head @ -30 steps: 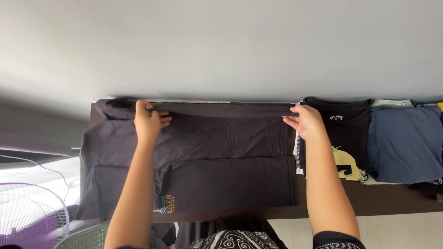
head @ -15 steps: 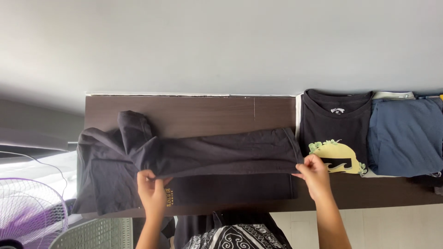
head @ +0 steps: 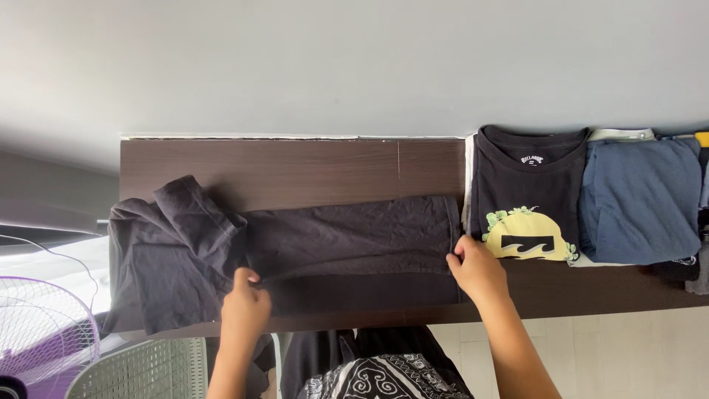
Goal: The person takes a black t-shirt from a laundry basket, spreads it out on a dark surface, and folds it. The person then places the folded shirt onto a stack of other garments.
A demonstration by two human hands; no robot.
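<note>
- Where the grey wall (head: 354, 66) meets it, the dark wood-grain table (head: 310, 166) runs wide and flat, its bare far strip showing a smooth laminate look.
- Along the table's near half lies the dark grey T-shirt (head: 347, 240), soft wrinkled knit folded lengthwise into a long band; its sleeve end bunches loosely at the left and hangs over the table edge.
- Just to the right sit a folded black T-shirt with a yellow print (head: 526, 214) and a folded blue garment (head: 639, 199), squared and flat, likely stacked aside.
- The right hand (head: 476, 272) pinches the band's near right corner, fingers closed on the cloth.
- The left hand (head: 246, 307) grips the folded near edge, holding it taut and even.
</note>
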